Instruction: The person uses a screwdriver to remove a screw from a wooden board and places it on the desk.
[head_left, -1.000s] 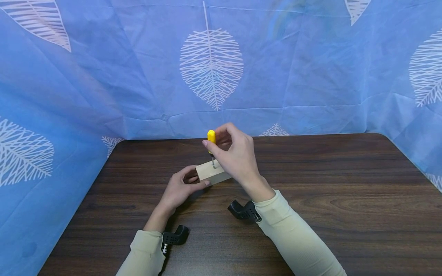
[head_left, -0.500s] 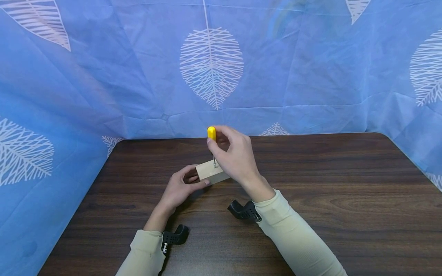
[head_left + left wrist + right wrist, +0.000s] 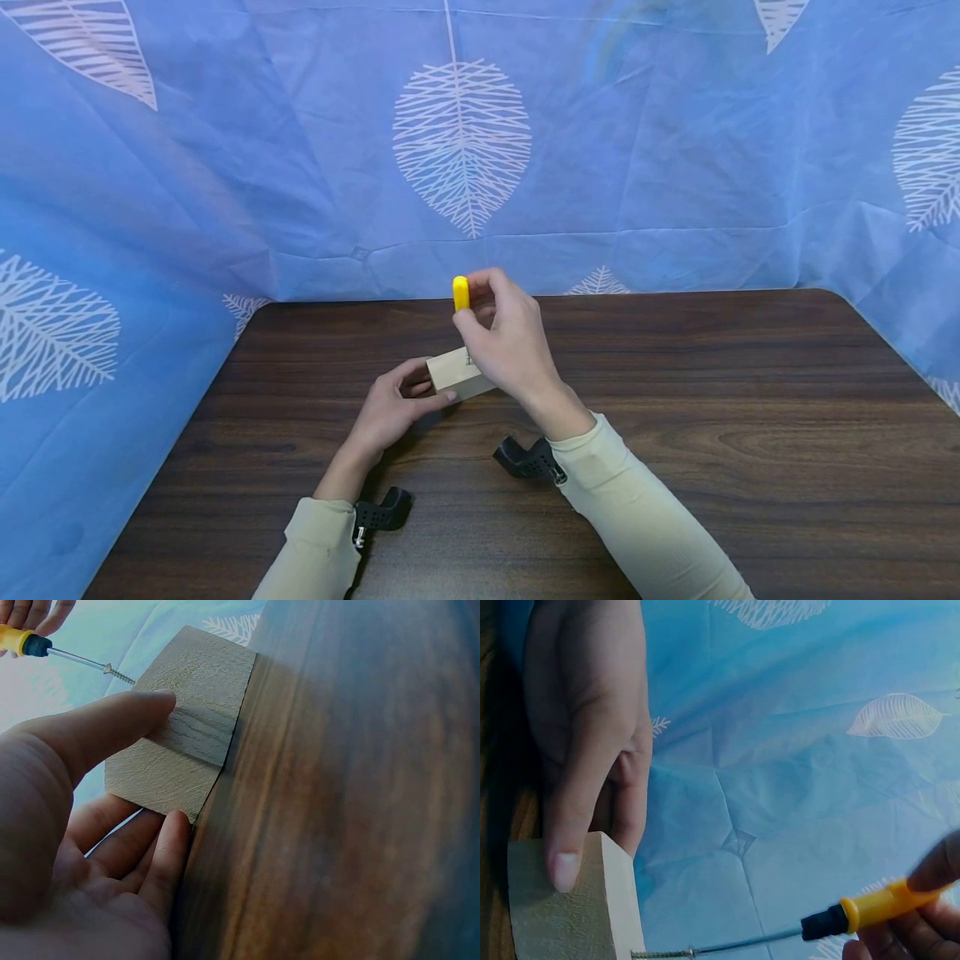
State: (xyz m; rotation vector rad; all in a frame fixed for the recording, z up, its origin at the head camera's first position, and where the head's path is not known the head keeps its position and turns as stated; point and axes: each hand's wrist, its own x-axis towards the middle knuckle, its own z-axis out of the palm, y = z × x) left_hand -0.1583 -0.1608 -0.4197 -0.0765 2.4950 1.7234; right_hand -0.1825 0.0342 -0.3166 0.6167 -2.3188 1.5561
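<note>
A pale wooden block lies on the table, steadied by my left hand. The left thumb presses its near side and the fingers curl behind its end. My right hand pinches a yellow-handled screwdriver, held upright above the block. In the left wrist view a threaded screw stands in the block's top face, its head meeting the screwdriver's tip. Much of the thread is exposed in the right wrist view, where the screwdriver's black collar also shows. From the head view, the right hand covers the block's right end and the shaft.
The dark wood-grain table spreads around both hands. A blue cloth with white leaf prints hangs behind and at the sides. Black wrist mounts stick out from both pale sleeves near the tabletop.
The right thumb and fingers have shifted rightward around the screwdriver handle, and the hand now hides the shaft. The block and my left hand have stayed in place.
</note>
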